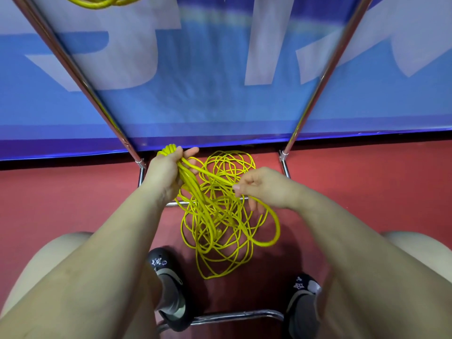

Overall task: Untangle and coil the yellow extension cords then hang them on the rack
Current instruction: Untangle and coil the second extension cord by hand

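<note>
A tangled pile of yellow extension cord [220, 231] lies on the red floor between my feet and the rack's base. My left hand [163, 174] grips a bunch of coiled loops [167, 150] that stick out above its fingers, and strands run down from it to the pile. My right hand [264, 187] pinches a single strand stretched from the left hand's bundle, with a big loop [274, 231] hanging below it. The chrome rack [78, 69] rises in two slanted poles. Another yellow cord [97, 2] hangs at the top left edge.
A blue and white banner [220, 81] stands behind the rack. The rack's lower bars [178, 204] cross under the pile, and another chrome bar [232, 315] lies near my two dark shoes [168, 285]. My bare knees sit at both lower sides.
</note>
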### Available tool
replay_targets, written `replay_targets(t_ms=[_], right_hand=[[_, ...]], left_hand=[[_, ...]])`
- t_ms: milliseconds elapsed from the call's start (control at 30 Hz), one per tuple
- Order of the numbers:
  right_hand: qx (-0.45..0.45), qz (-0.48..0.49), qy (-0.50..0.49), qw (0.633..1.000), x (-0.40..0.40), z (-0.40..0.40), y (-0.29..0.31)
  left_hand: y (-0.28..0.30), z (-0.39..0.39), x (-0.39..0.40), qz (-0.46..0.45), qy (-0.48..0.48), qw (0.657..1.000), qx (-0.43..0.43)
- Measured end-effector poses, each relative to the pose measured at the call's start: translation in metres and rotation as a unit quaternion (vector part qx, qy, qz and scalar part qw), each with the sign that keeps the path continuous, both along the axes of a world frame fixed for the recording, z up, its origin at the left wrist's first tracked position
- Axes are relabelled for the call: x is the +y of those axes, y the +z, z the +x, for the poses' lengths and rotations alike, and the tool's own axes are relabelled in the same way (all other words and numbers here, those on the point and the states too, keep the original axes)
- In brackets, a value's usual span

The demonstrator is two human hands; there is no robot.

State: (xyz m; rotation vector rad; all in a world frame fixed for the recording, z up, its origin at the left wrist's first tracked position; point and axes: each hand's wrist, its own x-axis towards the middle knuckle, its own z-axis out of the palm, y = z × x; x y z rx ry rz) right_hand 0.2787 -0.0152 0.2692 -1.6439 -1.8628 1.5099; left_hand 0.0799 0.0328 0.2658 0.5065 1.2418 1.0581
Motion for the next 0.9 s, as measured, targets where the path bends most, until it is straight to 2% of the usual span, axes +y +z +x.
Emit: replay_targets(t_ms=[133, 200, 300, 433, 567, 700, 767, 900], right_hand=[[-0.013, -0.021, -0.014, 1.000, 0.001, 0.003, -0.004], [-0.059, -0.055, 0.020, 0.997, 0.000, 0.007, -0.013], [-0.135, -0.045, 0.056, 0.988, -0.003, 0.014, -0.022], [-0.186, -0.012, 0.072, 0.980, -0.005, 0.019, -0.022], [-0.287, -0.010, 0.108, 0.952, -0.004, 0.021, -0.023], [-0.273, -0.025, 0.068, 0.959, -0.003, 0.025, -0.021], [-0.257, -0.005, 0.036, 0.966, 0.000, 0.029, -0.019], [-0.217, -0.014, 0.014, 0.976, 0.003, 0.040, -0.010]], left_hand=[[-0.003, -0.001, 0.002, 0.035, 0.003, 0.999, 0.009], [-0.002, -0.004, 0.005, 0.044, 0.027, 0.998, -0.024], [0.003, -0.006, 0.007, 0.046, 0.052, 0.995, -0.068], [0.008, -0.002, 0.003, 0.015, 0.065, 0.991, -0.118], [0.010, -0.008, 0.007, -0.024, 0.105, 0.976, -0.189], [0.009, -0.019, 0.009, -0.021, 0.083, 0.968, -0.236], [0.011, -0.020, 0.008, -0.012, 0.063, 0.975, -0.215], [0.011, -0.012, 0.005, 0.031, 0.020, 0.997, -0.072]])
